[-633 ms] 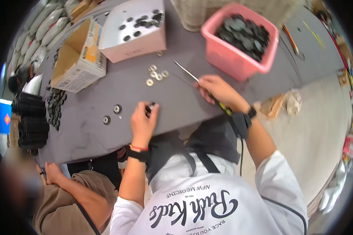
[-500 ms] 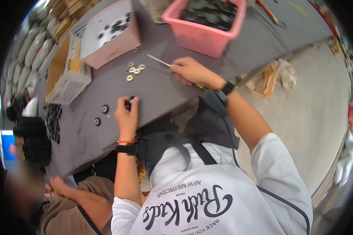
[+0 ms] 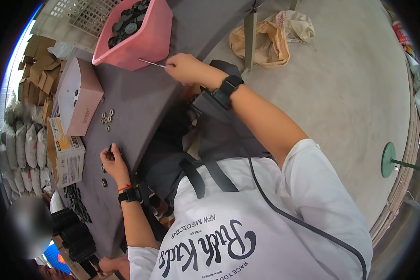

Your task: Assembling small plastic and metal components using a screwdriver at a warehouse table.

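My left hand (image 3: 115, 163) is closed on a small round black part (image 3: 111, 149), held between thumb and fingers just above the table. Two black ring-shaped parts (image 3: 104, 183) lie beside that hand. Farther up sits a cluster of small pale metal rings (image 3: 107, 119). In my right hand (image 3: 184, 70) is a thin metal-shafted tool (image 3: 151, 63); the fist hides its handle. The shaft points left, its tip seen against the lower wall of a pink plastic bin (image 3: 149, 39). Dark discs (image 3: 128, 23) fill the bin.
A pink-and-white box (image 3: 86, 105) and an open cardboard box (image 3: 70, 163) stand along the table's far left. Black parts (image 3: 78, 205) are heaped nearer, by a co-worker's hand (image 3: 108, 265). A white crate (image 3: 70, 23) is behind the bin. Paper bag (image 3: 270, 49) on the floor.
The view has turned to the right. My right hand, still gripping the tool, has come closer to the pink bin. My left hand keeps its black part near the rings.
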A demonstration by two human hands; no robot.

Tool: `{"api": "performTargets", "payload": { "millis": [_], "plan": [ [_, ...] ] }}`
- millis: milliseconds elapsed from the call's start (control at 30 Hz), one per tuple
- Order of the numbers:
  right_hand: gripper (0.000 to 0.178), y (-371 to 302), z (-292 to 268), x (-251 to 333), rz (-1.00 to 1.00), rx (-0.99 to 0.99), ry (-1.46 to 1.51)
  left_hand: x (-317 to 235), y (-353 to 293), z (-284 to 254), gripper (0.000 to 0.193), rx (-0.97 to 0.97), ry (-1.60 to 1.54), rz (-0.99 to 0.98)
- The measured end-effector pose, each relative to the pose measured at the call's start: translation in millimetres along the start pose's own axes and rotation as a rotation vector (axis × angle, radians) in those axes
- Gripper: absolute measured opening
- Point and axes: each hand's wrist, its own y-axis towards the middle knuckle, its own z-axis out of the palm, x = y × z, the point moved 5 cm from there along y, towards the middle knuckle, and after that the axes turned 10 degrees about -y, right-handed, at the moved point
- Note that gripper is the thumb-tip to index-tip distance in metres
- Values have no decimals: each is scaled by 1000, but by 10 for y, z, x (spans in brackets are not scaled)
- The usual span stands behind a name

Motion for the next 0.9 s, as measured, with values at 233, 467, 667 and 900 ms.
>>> {"api": "performTargets", "payload": {
  "millis": [233,467,667,900],
  "plan": [
    [27,-147,1,-82,-395,-331,-131,-63,14,-2,25,-110,-332,-191],
    [28,-156,46,12,-138,-62,-81,14,-109,29,25,-87,-500,-220],
    [21,-182,159,82,-296,-305,-366,9,-99,6,31,-120,-633,-278],
    [39,-370,930,760,-315,230,-321,103,-52,-140,37,-136,-967,-477]
  ]
}}
